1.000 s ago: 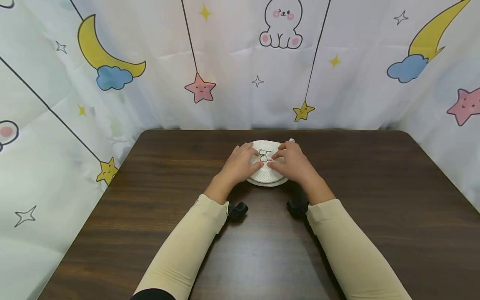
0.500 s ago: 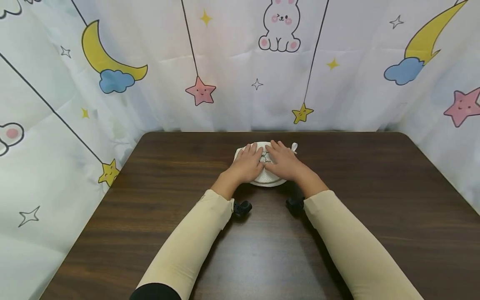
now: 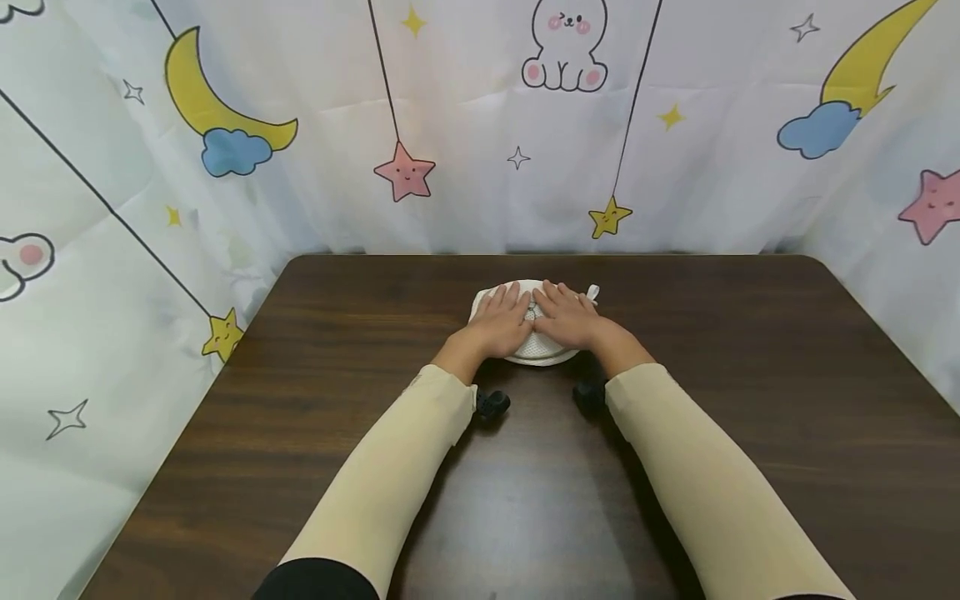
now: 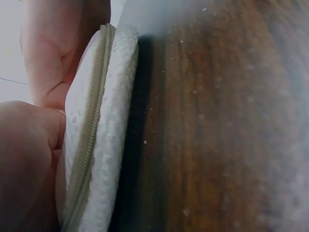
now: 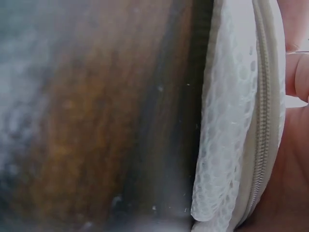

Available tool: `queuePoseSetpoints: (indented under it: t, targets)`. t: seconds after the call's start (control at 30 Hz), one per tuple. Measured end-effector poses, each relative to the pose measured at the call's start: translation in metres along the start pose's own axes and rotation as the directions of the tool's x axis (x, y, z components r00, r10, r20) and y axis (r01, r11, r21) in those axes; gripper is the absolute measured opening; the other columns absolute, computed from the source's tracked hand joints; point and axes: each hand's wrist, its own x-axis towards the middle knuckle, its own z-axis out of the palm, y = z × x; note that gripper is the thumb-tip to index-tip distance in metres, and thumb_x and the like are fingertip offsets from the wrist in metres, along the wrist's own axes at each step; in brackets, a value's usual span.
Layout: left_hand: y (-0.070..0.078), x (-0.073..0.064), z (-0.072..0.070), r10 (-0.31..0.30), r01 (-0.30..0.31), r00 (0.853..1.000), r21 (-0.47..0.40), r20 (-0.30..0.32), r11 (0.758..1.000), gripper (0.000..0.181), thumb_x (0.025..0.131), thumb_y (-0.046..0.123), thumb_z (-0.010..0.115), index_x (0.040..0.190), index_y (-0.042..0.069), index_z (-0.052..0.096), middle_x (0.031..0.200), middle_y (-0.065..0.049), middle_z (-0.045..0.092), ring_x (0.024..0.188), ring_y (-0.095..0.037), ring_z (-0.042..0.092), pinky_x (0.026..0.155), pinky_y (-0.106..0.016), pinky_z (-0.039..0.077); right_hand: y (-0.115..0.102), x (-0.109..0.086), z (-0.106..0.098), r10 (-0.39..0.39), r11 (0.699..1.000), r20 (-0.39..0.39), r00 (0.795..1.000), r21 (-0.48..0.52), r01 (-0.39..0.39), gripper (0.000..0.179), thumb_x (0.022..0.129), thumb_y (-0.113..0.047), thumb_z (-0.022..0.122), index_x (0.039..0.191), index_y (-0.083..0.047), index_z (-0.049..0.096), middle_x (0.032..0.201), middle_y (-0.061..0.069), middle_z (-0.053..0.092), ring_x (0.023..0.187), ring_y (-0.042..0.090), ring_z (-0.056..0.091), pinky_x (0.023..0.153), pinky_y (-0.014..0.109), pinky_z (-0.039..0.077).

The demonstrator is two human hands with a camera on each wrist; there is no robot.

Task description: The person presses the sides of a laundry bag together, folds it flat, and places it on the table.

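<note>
A round white mesh laundry bag (image 3: 538, 352) lies flattened near the far edge of the table, a small white loop (image 3: 592, 292) at its right rim. Both hands press on its top: the left hand (image 3: 501, 323) over the left half, the right hand (image 3: 567, 320) over the right. Their fingers are spread and straight, pointing away, with the thumbs meeting near the middle. Most of the printed picture is covered. In the left wrist view a closed zipper (image 4: 90, 140) runs along the bag's side; the right wrist view shows the zipper (image 5: 263, 116) above honeycomb mesh (image 5: 227, 106).
The dark wood table (image 3: 360, 333) stretches out on both sides of the bag and in front of it. Behind and to the left hangs a white curtain (image 3: 480, 125) with moons and stars. Black wrist devices (image 3: 492, 405) sit under the sleeves, close above the tabletop.
A second ago the fingers were bent over the bag's top, with the print showing between the hands. They have since flattened out and the hands have come together over the print.
</note>
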Motion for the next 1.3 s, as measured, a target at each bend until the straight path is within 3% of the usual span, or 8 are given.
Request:
queuePoseSetpoints:
  t: [0.27,0.47,0.57,0.77,1.0,1.17,1.3]
  targets:
    - [0.008,0.005,-0.007,-0.069,0.063,0.99,0.055,0.121,0.996,0.06,0.107,0.041,0.018,0.16,0.017,0.002,0.166,-0.004,-0.013,0.152,-0.023,-0.017,0.122,-0.044,-0.01,-0.001,0.001,-0.005,0.025,0.999,0.092,0.995,-0.026,-0.023,0.065,0.101,-0.036,0.028,0.158,-0.009,0.012,0.166,0.013,-0.006,0.152,0.036,-0.009,0.118,0.06,-0.006]
    - [0.01,0.019,-0.002,-0.176,0.155,0.964,0.118,0.199,0.981,0.064,0.105,0.04,0.022,0.158,0.021,-0.008,0.162,-0.001,-0.024,0.149,-0.021,-0.026,0.12,-0.045,-0.015,0.002,0.012,-0.001,0.059,0.995,0.143,0.988,-0.083,-0.047,0.071,0.099,-0.036,0.038,0.159,-0.013,0.008,0.166,0.008,-0.012,0.152,0.031,-0.015,0.118,0.059,-0.008]
    - [0.009,0.023,-0.001,-0.198,0.172,0.957,0.136,0.211,0.976,0.064,0.106,0.042,0.021,0.158,0.022,-0.011,0.161,0.0,-0.027,0.147,-0.022,-0.029,0.12,-0.046,-0.016,0.005,0.018,0.001,0.062,0.994,0.146,0.987,-0.093,-0.048,0.072,0.099,-0.036,0.039,0.16,-0.015,0.006,0.165,0.006,-0.014,0.152,0.03,-0.017,0.118,0.058,-0.009]
    - [0.006,0.024,0.001,-0.132,0.118,0.971,0.082,0.197,0.99,0.065,0.106,0.043,0.023,0.158,0.019,-0.008,0.162,-0.002,-0.025,0.148,-0.023,-0.028,0.12,-0.045,-0.015,0.011,0.013,0.0,0.044,0.998,0.139,0.989,-0.047,-0.037,0.074,0.098,-0.036,0.04,0.159,-0.014,0.007,0.165,0.006,-0.013,0.151,0.03,-0.017,0.118,0.057,-0.01]
    - [0.001,0.009,-0.006,-0.004,0.016,0.988,-0.075,0.154,0.997,0.063,0.107,0.041,0.022,0.159,0.017,-0.002,0.164,-0.004,-0.02,0.149,-0.023,-0.025,0.12,-0.045,-0.016,0.011,0.001,-0.007,-0.011,0.991,0.082,0.997,0.134,0.0,0.07,0.1,-0.035,0.044,0.159,-0.011,0.014,0.166,0.01,-0.006,0.152,0.035,-0.013,0.117,0.06,-0.01]
    - [-0.009,0.007,-0.005,0.073,-0.054,0.993,-0.197,0.089,0.979,0.064,0.106,0.04,0.026,0.16,0.018,-0.001,0.165,-0.005,-0.018,0.15,-0.025,-0.023,0.12,-0.043,-0.015,0.014,0.0,-0.005,-0.036,0.984,0.028,0.999,0.175,0.031,0.071,0.101,-0.038,0.045,0.159,-0.015,0.013,0.167,0.008,-0.005,0.152,0.035,-0.011,0.117,0.061,-0.009]
    - [-0.021,0.006,-0.001,0.128,-0.118,0.992,-0.309,0.012,0.944,0.068,0.105,0.044,0.036,0.16,0.017,0.007,0.166,-0.007,-0.012,0.152,-0.026,-0.018,0.121,-0.043,-0.013,0.015,0.0,0.0,-0.039,0.977,-0.01,0.999,0.208,0.041,0.072,0.1,-0.042,0.047,0.159,-0.017,0.015,0.167,0.006,-0.003,0.152,0.033,-0.01,0.117,0.06,-0.01]
